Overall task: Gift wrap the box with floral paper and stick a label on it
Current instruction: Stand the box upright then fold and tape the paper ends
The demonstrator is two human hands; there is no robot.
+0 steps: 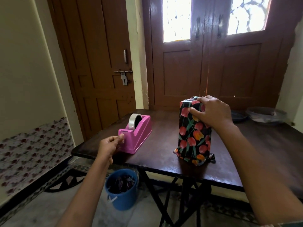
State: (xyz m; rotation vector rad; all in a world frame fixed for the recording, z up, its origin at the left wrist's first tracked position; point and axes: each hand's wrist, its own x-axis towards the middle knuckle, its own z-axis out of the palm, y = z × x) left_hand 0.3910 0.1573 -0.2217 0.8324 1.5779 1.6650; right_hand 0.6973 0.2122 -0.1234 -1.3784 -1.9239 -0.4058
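Nearest, on the floor at 7 o'clock and below the table's near edge, stands a blue bucket [122, 199] with dark scraps in it. Above it the dark wooden table [164, 154] runs its near edge slantwise from 9 o'clock down toward 4 o'clock.

The left hand [109, 145] is at 8 o'clock, just past the table's left corner. Its fingers are curled and the thumb tip meets the forefinger right at the cutter end of the pink tape dispenser [139, 135]. Whether a strip of tape lies between them cannot be told. The dispenser sits near the left edge, with its tape roll [133, 122] upright at the far end.

A bare strip of tabletop separates the dispenser from the box [193, 136], which stands on end at centre-right, close to the near edge. It is covered in floral paper [188, 143], and loose folds jut out at both lower corners. The right hand [211, 112] grips its top, fingers curled over the upper end and thumb on the near face.

Toward 3 o'clock the wood lies open under the right forearm. At 2 o'clock, by the far right edge, rest a dark plate [237, 116] and a bowl [265, 117]. Brown doors [229, 71] stand behind.
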